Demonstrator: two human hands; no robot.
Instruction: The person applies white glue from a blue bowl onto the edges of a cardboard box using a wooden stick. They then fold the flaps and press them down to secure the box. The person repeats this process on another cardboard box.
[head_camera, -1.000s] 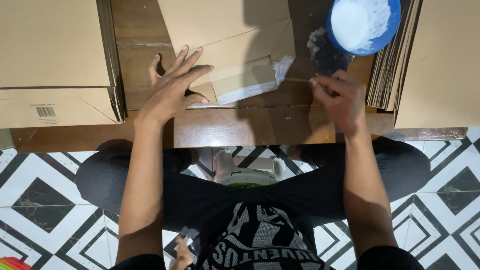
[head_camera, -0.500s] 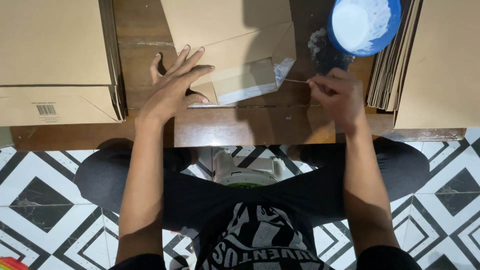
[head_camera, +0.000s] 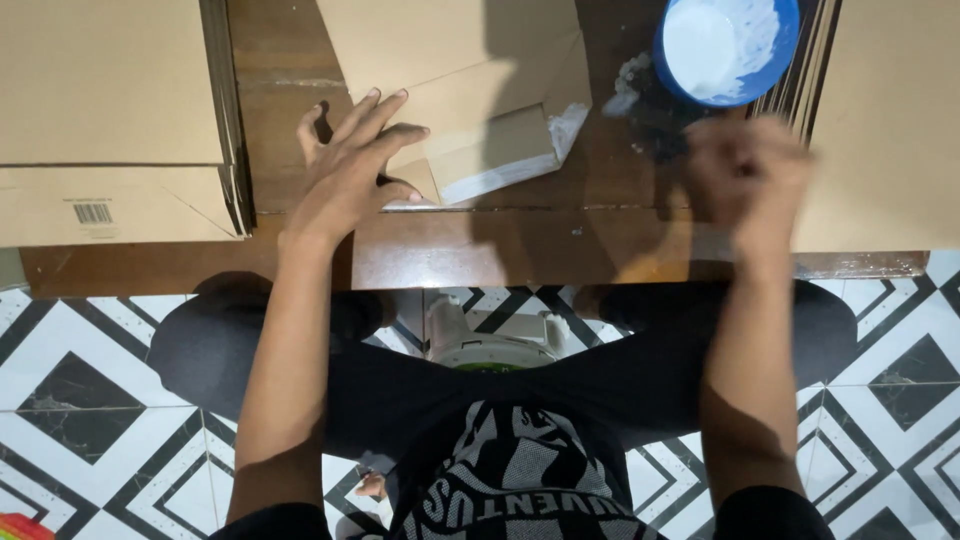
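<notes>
Cardboard sheet (head_camera: 470, 90): flat on the table (head_camera: 520, 245), glue-smeared flap near centre.
Left hand (head_camera: 350, 170): spread, pressing the sheet, grasping nothing.
Right hand (head_camera: 745, 175): blurred; grip unclear.
Glue bowl (head_camera: 725, 45): far right.
Risk: a careless right hand could knock the bowl; wet glue may smear.

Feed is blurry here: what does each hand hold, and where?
Left hand presses flat on the cardboard, gripping nothing. Right hand is blurred; cannot tell.
</notes>
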